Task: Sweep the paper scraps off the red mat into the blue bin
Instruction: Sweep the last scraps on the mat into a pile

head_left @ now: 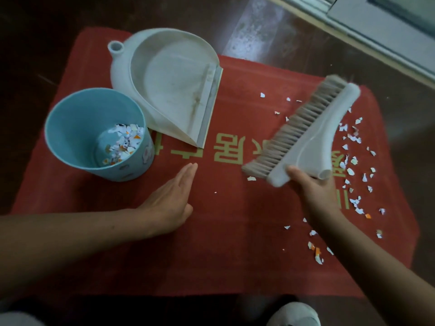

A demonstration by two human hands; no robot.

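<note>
Brush in hand on the red mat (235,243)

The left hand (169,203) lies flat, fingers straight; the right hand (313,191) grips the brush (313,130) handle, with paper scraps (353,161) scattered just right of its fingers. Farther left, the blue bin (70,128) holds scraps beside the dustpan (174,85).

Dark floor (35,55), pale frame (376,36) top-rt.

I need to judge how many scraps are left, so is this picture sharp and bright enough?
Head view: dim overall, yet the white scraps stand out on the red mat; the brush is motion-blurred, most at its far end; pale glare streaks the floor beyond the mat; the wide lens bows the mat's edges.
</note>
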